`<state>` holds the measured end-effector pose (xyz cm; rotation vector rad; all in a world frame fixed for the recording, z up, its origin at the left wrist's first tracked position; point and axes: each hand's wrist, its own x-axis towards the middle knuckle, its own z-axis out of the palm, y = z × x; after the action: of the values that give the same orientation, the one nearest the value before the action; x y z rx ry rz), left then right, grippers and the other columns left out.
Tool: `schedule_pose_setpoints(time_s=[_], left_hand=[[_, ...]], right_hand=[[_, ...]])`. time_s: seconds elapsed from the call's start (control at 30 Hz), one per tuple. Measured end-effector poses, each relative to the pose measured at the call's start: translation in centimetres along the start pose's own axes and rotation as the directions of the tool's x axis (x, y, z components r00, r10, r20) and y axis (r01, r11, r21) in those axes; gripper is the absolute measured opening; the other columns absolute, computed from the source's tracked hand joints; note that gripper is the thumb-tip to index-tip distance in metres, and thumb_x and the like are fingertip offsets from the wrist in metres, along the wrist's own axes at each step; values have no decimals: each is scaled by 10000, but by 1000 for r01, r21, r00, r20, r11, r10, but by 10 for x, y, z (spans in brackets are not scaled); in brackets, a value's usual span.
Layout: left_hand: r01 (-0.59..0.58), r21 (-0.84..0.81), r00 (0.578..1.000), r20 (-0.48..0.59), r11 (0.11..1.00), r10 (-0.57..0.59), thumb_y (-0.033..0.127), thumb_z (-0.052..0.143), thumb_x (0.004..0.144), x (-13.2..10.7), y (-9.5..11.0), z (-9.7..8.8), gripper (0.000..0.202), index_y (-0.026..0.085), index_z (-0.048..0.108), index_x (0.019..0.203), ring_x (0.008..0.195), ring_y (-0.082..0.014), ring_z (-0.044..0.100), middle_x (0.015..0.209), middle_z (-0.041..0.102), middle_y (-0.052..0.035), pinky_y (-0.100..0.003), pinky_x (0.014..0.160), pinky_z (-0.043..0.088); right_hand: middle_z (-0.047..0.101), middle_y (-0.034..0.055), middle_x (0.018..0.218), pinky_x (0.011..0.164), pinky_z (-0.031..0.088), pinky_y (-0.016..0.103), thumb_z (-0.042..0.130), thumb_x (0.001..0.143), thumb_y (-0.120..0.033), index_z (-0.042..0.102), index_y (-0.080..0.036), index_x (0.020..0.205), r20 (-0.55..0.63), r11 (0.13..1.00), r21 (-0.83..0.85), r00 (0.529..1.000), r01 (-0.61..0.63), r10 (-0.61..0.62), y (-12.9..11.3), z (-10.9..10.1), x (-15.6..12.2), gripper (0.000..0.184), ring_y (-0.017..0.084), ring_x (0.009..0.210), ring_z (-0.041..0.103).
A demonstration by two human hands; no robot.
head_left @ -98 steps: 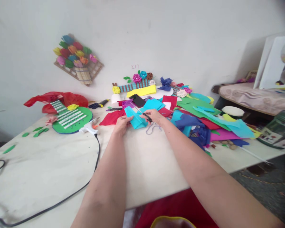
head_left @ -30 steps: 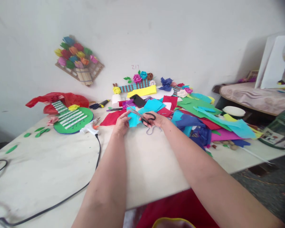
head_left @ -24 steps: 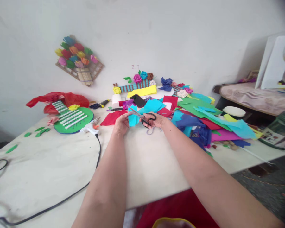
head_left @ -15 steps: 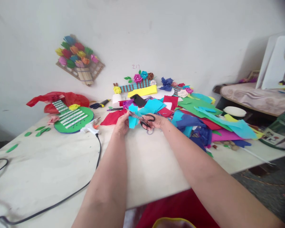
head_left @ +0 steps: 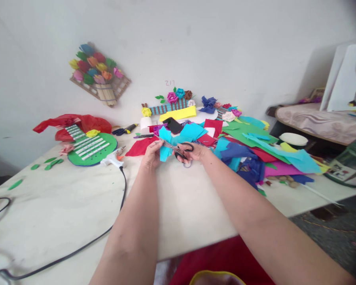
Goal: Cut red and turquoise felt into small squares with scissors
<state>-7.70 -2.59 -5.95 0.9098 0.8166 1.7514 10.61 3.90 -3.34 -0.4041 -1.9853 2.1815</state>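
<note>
My left hand [head_left: 151, 153] pinches a folded piece of light blue paper [head_left: 164, 143] above the white table [head_left: 180, 206]. My right hand [head_left: 192, 152] has its fingers through the black handles of a pair of scissors [head_left: 180, 150], whose blades reach left into the blue paper. Both hands hover near the table's middle, just in front of a heap of coloured paper sheets [head_left: 249, 146].
A white glue gun [head_left: 112, 157] lies left of my hands, its black cord [head_left: 77, 249] trailing toward me. A green round craft board [head_left: 91, 148] and red plastic bag [head_left: 74, 122] sit far left. Paper flowers [head_left: 178, 97], a black phone [head_left: 172, 125] and pens lie behind.
The blue paper has been turned and folded smaller in my left hand. The scissors came up from the table into my right hand and now bite into the paper.
</note>
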Motion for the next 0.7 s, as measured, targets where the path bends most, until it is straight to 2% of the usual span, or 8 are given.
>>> schedule_pose_setpoints(time_s=[0.23, 0.5, 0.7], left_hand=[[21, 1, 1000, -12, 1000, -21, 242, 695, 546, 0, 3, -3, 274, 134, 670, 796, 712, -181, 619, 739, 678, -42, -324, 725, 489], [20, 13, 999, -49, 1000, -20, 257, 708, 539, 0, 2, -3, 221, 147, 633, 715, 684, -171, 609, 691, 656, -23, -320, 703, 482], [13, -9, 998, -61, 1000, -13, 248, 717, 538, 3, 0, -6, 192, 153, 625, 678, 661, -161, 600, 666, 650, -11, -307, 682, 481]], right_hand=[[620, 39, 572, 361, 409, 201, 526, 796, -488, 565, -105, 893, -10, 1000, 2, 1000, -13, 13, 0, -1, 0, 397, 105, 389, 515], [618, 38, 569, 386, 428, 203, 485, 835, -423, 552, -95, 935, -6, 1000, 7, 1000, 1, -1, 0, 0, 0, 350, 112, 408, 532], [617, 37, 574, 385, 419, 207, 490, 833, -432, 552, -95, 925, -6, 1000, -7, 1000, -6, 6, -1, 1, -1, 355, 110, 399, 521]])
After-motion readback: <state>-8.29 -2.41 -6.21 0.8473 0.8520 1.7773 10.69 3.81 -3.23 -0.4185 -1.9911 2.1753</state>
